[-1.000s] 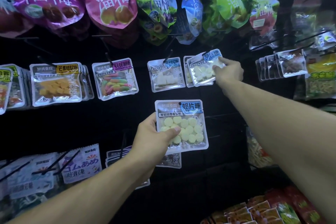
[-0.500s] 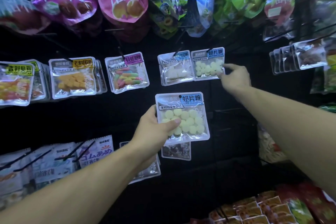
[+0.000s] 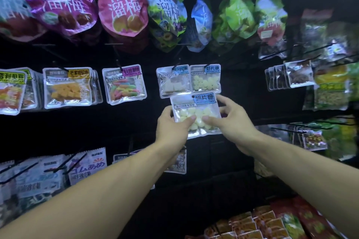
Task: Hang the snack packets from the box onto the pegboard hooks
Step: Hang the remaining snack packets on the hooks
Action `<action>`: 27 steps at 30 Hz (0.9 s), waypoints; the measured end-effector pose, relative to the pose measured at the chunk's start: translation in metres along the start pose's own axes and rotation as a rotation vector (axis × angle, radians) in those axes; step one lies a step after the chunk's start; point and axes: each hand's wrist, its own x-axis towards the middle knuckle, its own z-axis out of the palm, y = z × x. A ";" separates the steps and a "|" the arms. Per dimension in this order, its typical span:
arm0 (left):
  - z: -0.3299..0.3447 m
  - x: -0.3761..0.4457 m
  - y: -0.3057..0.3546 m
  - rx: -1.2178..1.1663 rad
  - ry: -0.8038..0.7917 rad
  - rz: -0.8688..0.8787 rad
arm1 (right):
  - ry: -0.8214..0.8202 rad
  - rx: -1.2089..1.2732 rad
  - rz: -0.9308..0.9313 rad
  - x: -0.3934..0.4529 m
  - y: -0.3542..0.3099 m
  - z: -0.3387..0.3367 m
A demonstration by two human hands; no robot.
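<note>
The held packet (image 3: 196, 114) is clear and silver with a blue label and pale yellow sweets; left of it hang an orange-filled packet (image 3: 67, 87) and a rainbow-striped one (image 3: 124, 84), above it magenta bags (image 3: 122, 10)

Both bare forearms reach forward and upward from the lower corners of the view, converging toward the middle. The left hand (image 3: 171, 132) has its thumb laid across the front of a milk-candy packet (image 3: 196, 114) and its fingers hidden behind, forming a pinching grip on the left edge. The right hand (image 3: 231, 120) mirrors it, thumb on the front lower right, index finger curled over the upper right corner.
</note>
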 end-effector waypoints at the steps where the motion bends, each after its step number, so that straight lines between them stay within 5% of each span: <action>1: 0.007 0.004 0.005 0.007 0.034 0.027 | 0.051 0.016 -0.022 0.007 -0.001 -0.003; 5: 0.034 0.032 0.023 0.106 0.039 0.153 | 0.228 0.097 -0.111 0.044 -0.008 -0.013; 12: 0.071 0.078 0.050 0.537 -0.201 0.358 | 0.418 0.160 -0.152 0.115 -0.019 -0.030; 18: 0.084 0.096 0.046 0.730 -0.291 0.387 | 0.446 0.135 -0.135 0.140 -0.015 -0.043; 27: 0.086 0.090 0.023 0.788 -0.207 0.440 | 0.364 0.050 -0.112 0.142 -0.010 -0.048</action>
